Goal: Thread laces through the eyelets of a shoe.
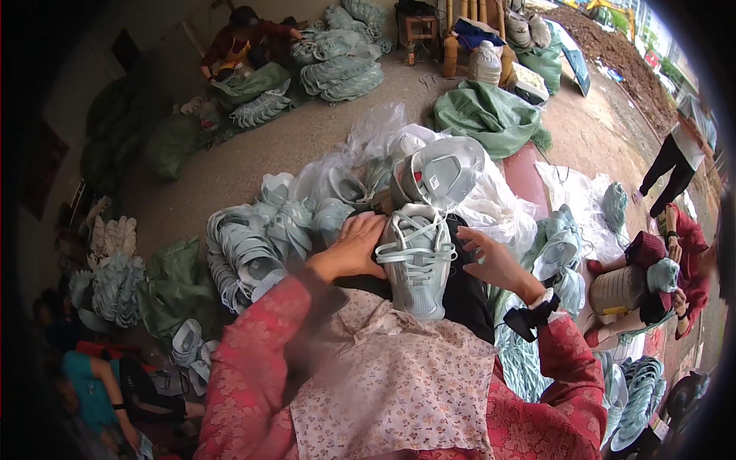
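Observation:
A pale grey-green sneaker upper (420, 264) lies on my lap, toe toward me, with its light lace strung across the front in several rows. My left hand (354, 247) rests against its left side, thumb and fingers apart. On the other side, my right hand (494, 264) hovers a little off the upper, fingers spread and holding nothing. Just beyond the toe-down upper, another grey upper (437, 172) shows its open collar and a white label inside. A floral apron (391, 376) covers my lap in front.
Stacked uppers (244, 249) lie to the left, and more uppers (563, 245) to the right, among clear plastic bags (498, 203). A green sack (487, 115) sits ahead. Other people work at the far left (244, 42) and right (690, 261); one person (686, 146) stands outside.

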Demonstrator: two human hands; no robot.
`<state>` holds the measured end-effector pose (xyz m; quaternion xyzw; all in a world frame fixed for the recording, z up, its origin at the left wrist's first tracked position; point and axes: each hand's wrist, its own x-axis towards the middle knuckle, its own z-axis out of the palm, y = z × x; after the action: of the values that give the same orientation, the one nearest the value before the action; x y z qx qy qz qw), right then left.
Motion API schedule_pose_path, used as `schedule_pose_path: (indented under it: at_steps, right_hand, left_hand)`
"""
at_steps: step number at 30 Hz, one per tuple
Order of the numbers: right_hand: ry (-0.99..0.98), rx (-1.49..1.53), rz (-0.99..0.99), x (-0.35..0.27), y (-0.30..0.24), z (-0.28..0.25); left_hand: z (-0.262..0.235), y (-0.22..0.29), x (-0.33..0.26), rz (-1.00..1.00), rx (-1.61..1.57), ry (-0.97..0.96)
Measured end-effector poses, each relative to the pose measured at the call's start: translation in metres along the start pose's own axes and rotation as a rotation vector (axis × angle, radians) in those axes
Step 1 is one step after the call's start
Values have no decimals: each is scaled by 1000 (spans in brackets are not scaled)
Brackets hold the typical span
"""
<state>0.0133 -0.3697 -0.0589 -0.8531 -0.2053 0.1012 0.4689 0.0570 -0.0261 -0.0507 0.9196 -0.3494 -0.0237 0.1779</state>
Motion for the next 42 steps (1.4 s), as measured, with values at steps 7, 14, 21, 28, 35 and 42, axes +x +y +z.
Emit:
schedule_pose_path:
  at_steps: [7,14,21,28,35,42]
  right_hand:
    - [-53,74,-259,27,4,14]
    - [-15,266,-139,14,-10,24]
    - [234,1041,-131,14,-38,21]
    - [377,1539,116,48,-10,14]
    - [494,709,263,65,-16,5]
    - [858,398,95,132,38,-14]
  left_hand:
    - [17,-10,16,116,-184,158]
    - [1,26,55,-86,-704,387]
    - [-52,51,113,364,-313,404]
    - [-12,-16,193,-170,74,531]
    - [-29,17,220,-493,24,125]
    - [-37,-25,162,205,-379,163]
